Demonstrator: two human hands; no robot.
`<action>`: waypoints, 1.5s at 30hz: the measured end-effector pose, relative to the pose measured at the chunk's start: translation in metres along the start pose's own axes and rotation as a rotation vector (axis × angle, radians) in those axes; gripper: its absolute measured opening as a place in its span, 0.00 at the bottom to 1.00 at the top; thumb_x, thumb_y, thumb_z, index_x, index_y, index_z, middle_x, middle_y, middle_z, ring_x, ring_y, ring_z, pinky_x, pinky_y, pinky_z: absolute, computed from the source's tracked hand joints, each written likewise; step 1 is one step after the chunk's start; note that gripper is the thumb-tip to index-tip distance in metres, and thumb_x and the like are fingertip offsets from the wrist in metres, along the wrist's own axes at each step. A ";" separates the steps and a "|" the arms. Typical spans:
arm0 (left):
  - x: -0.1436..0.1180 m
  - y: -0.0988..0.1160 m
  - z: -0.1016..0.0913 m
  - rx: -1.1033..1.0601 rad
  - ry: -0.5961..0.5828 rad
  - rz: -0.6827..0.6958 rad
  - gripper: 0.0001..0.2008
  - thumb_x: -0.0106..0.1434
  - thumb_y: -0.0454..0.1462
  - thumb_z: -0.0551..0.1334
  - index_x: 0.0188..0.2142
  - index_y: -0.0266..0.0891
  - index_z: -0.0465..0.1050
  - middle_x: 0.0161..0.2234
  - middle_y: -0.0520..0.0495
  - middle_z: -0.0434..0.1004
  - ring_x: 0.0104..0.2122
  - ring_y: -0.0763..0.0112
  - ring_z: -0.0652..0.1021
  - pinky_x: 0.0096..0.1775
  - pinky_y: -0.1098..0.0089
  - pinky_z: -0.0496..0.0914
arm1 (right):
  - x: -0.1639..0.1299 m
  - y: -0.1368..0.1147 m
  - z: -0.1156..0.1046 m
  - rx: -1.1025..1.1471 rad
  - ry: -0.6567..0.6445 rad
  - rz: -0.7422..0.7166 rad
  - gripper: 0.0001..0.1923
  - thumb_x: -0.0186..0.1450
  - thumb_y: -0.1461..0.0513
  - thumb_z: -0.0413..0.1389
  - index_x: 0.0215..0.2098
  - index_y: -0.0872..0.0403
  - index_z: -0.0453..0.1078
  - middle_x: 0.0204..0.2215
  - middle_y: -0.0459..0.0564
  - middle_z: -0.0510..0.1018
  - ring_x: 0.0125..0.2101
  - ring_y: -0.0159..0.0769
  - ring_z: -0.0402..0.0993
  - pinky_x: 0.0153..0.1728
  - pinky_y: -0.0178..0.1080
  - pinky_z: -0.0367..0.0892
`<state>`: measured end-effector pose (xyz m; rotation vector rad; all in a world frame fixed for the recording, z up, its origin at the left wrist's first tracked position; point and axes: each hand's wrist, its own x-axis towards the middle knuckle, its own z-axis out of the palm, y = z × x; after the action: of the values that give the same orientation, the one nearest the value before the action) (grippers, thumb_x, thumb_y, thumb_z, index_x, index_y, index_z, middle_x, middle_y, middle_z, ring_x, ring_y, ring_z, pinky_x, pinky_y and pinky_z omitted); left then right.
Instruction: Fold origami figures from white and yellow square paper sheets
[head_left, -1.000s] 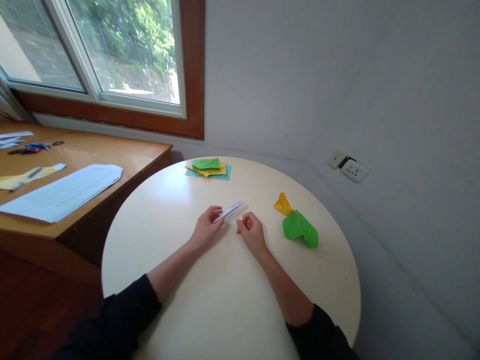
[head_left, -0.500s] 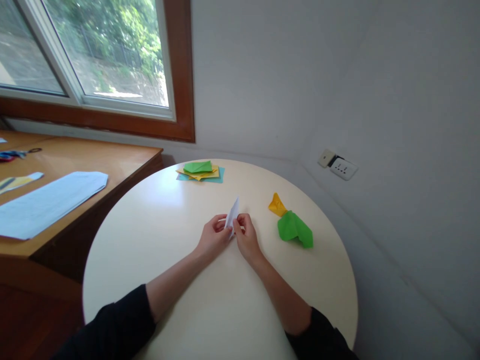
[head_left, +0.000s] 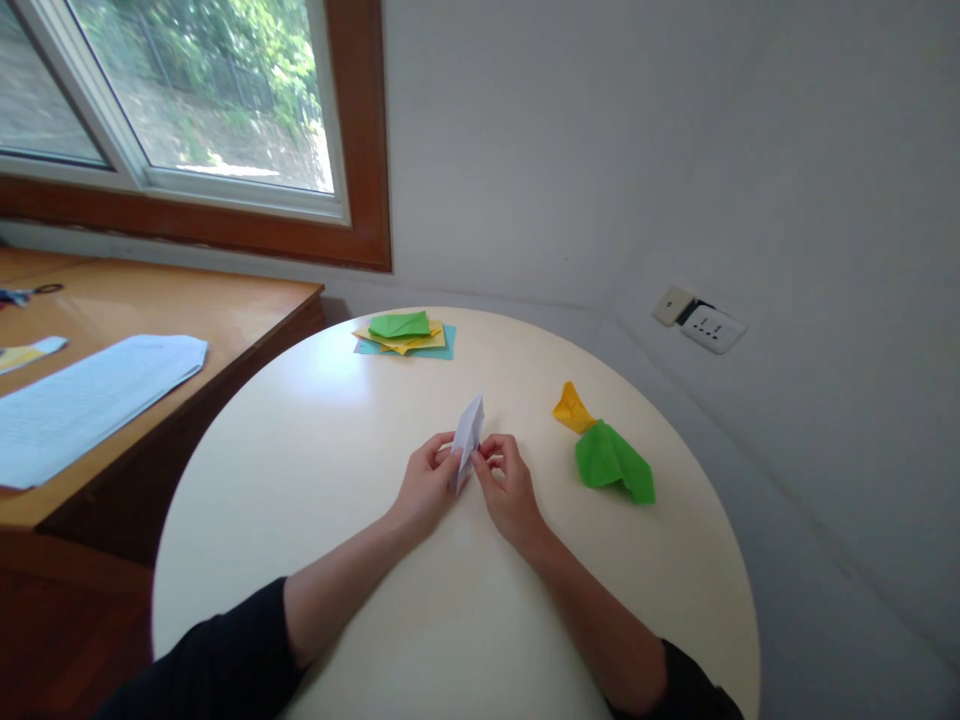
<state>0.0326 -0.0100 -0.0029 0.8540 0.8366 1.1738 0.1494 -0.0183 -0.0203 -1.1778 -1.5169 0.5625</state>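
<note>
A small piece of folded white paper (head_left: 468,440) stands tilted above the middle of the round table. My left hand (head_left: 429,482) grips its left side and lower edge, thumb in front and fingers behind. At the paper's right edge, my right hand (head_left: 508,487) has its thumb and fingertips pinched together, touching the paper. To the right lie a green folded paper piece (head_left: 611,462) and a yellow folded paper piece (head_left: 574,408), their ends meeting.
The round white table (head_left: 360,600) stands by the wall. At its far edge is a stack of coloured papers (head_left: 405,333). A wooden desk (head_left: 255,300) on the left bears white sheets (head_left: 105,400) and scissors (head_left: 30,294). A wall socket (head_left: 712,328) is at right.
The white paper has turned so more of its face shows. My right hand has shifted slightly right at its edge. The whole view has moved a little.
</note>
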 end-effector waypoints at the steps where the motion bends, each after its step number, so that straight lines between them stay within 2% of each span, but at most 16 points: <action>1: 0.000 -0.001 0.000 -0.017 -0.006 -0.003 0.17 0.46 0.41 0.67 0.35 0.35 0.71 0.24 0.49 0.76 0.24 0.73 0.72 0.30 0.73 0.63 | 0.000 0.000 -0.001 -0.014 -0.004 -0.020 0.03 0.62 0.60 0.49 0.33 0.51 0.59 0.29 0.45 0.68 0.31 0.32 0.67 0.32 0.36 0.65; 8: 0.002 -0.001 -0.001 -0.112 -0.088 -0.040 0.10 0.48 0.37 0.65 0.30 0.32 0.75 0.26 0.46 0.75 0.26 0.73 0.71 0.30 0.73 0.63 | 0.000 -0.003 -0.005 -0.116 -0.023 -0.129 0.02 0.62 0.63 0.49 0.33 0.53 0.63 0.29 0.46 0.69 0.30 0.33 0.67 0.30 0.36 0.63; 16: 0.003 0.000 -0.002 -0.226 -0.113 -0.076 0.06 0.47 0.34 0.64 0.25 0.32 0.74 0.24 0.48 0.72 0.27 0.74 0.70 0.31 0.73 0.63 | 0.001 -0.005 -0.006 -0.174 0.026 -0.212 0.04 0.60 0.66 0.51 0.31 0.52 0.65 0.28 0.47 0.70 0.29 0.33 0.66 0.27 0.35 0.64; 22: 0.005 -0.004 -0.004 -0.243 -0.114 -0.092 0.07 0.48 0.35 0.65 0.25 0.32 0.74 0.23 0.48 0.71 0.25 0.75 0.69 0.29 0.74 0.63 | 0.000 -0.006 -0.007 -0.222 0.096 -0.278 0.05 0.59 0.67 0.52 0.32 0.52 0.69 0.33 0.50 0.71 0.37 0.36 0.67 0.34 0.39 0.67; 26: 0.004 -0.003 -0.004 -0.224 -0.147 -0.087 0.08 0.48 0.37 0.65 0.25 0.31 0.74 0.23 0.47 0.72 0.25 0.75 0.69 0.28 0.74 0.62 | 0.000 -0.008 -0.007 -0.239 0.116 -0.353 0.08 0.60 0.67 0.52 0.33 0.50 0.70 0.34 0.50 0.72 0.38 0.37 0.68 0.40 0.42 0.67; 31: 0.002 -0.001 -0.003 -0.220 -0.158 -0.088 0.10 0.48 0.39 0.66 0.25 0.31 0.75 0.23 0.48 0.72 0.25 0.75 0.69 0.28 0.75 0.62 | -0.001 -0.010 -0.007 -0.268 0.159 -0.408 0.10 0.60 0.69 0.52 0.34 0.50 0.71 0.34 0.50 0.71 0.38 0.36 0.68 0.39 0.41 0.67; 38: 0.002 -0.002 -0.002 -0.215 -0.119 -0.071 0.13 0.48 0.38 0.67 0.33 0.35 0.74 0.28 0.48 0.75 0.27 0.75 0.72 0.30 0.75 0.64 | -0.001 -0.014 -0.009 -0.288 0.200 -0.399 0.10 0.59 0.68 0.52 0.34 0.49 0.71 0.33 0.49 0.71 0.37 0.37 0.68 0.39 0.43 0.67; 45: 0.001 0.000 -0.002 -0.237 -0.106 -0.097 0.09 0.46 0.36 0.67 0.28 0.34 0.73 0.25 0.49 0.73 0.26 0.76 0.71 0.30 0.75 0.64 | 0.000 -0.015 -0.010 -0.285 0.200 -0.419 0.09 0.59 0.69 0.53 0.34 0.49 0.71 0.32 0.49 0.72 0.36 0.37 0.68 0.37 0.42 0.68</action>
<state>0.0305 -0.0084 -0.0038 0.6676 0.6315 1.1076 0.1525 -0.0268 -0.0050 -1.0464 -1.6416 -0.0530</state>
